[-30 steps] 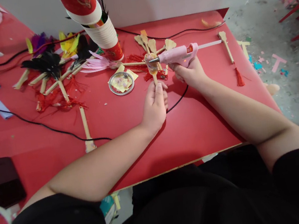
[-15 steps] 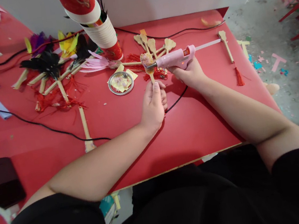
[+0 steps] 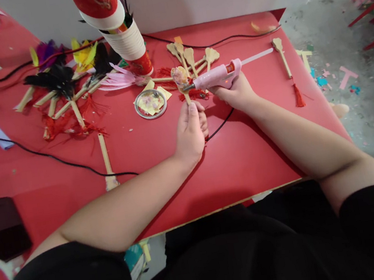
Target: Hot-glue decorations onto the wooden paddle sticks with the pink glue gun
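Glue gun, clamped in the right hand, points its nozzle at the wooden stick pinched by the left hand. Red tabletop carries feathers at 10 o'clock; scrap-littered floor at 3 o'clock.

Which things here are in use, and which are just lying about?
In use: left hand holding wooden stick; right hand holding pink glue gun, nozzle near the stick's head.
Lying about: metal dish, feathered sticks, paper cups, black cable, tasselled stick.

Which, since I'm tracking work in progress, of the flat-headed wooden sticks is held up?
The wooden stick raised in the left hand, head at the pink glue gun nozzle; the other sticks lie flat.
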### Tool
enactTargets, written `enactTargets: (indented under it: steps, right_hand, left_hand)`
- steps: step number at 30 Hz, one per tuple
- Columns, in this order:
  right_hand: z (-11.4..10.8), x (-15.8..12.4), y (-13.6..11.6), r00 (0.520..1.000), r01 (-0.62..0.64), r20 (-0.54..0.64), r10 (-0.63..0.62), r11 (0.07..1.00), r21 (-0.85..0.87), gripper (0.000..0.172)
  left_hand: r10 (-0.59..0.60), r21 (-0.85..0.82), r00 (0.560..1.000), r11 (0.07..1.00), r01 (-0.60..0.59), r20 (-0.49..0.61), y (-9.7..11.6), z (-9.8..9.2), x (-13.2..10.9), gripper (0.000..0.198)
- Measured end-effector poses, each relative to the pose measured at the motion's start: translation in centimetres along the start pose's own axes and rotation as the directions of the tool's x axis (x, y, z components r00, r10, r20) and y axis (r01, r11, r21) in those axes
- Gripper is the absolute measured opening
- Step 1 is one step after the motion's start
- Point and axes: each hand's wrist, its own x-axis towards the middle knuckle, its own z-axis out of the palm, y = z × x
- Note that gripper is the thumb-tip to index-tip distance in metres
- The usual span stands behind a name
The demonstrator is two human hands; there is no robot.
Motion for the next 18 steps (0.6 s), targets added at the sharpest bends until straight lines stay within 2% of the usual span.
enactTargets:
  steps: [6, 13, 18]
  right_hand:
    - [-0.2, 0.0, -0.2, 0.999, 0.011, 0.034, -0.011, 1.000, 0.000, 0.040]
    - [-0.1, -0.2, -1.1, 0.998, 0.064, -0.022, -0.064, 0.998, 0.009, 0.047]
    - [0.1, 0.0, -0.4, 0.998, 0.051, -0.040, -0.050, 0.999, 0.013, 0.052]
  left_hand:
    - [0.004, 0.005, 1.000, 1.000, -0.004, -0.008, 0.1, 0.1, -0.1, 0.046]
    - [0.046, -0.005, 0.999, 0.999, -0.046, 0.027, -0.4, -0.2, 0.1, 0.042]
    - [0.037, 0.012, 0.999, 0.999, -0.037, 0.019, -0.3, -0.2, 0.2, 0.040]
